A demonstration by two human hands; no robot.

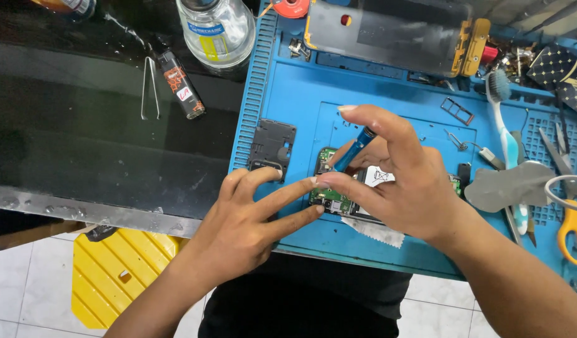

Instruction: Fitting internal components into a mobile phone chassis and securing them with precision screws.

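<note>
A person's right hand [398, 181] pinches a slim blue metal screwdriver [356, 148] between thumb and fingers, its tip angled down onto an opened smartphone with an exposed green circuit board [331, 198] lying near the front edge of a blue silicone repair mat [301, 87]. The left hand [251, 219] holds nothing: its fingers are spread flat, the fingertips pressing on the phone's near edge to steady it. The phone looks light, stiff and thin, and its bare board is likely fragile, best held by the outer frame rather than by the components; the driver is light and rigid, gripped high on its shaft. Just left of the phone sits a dark grey plastic cover plate [273, 145], while a scrap of white cloth [376, 231] pokes out from under the phone's near side. To the right lie a white and blue toothbrush [507, 138], a grey putty-like patch [510, 186], orange-handled scissors [573, 228] and a small metal card tray [457, 111]. At the mat's far edge rests a phone display panel with a yellow-edged frame [395, 31]. On the dark glass tabletop [82, 156] beside the mat are metal tweezers [150, 87], a black lighter [182, 84] and a clear glass bottle [216, 28]. The crowding tools on the right leave little room to slide the phone that way.
</note>
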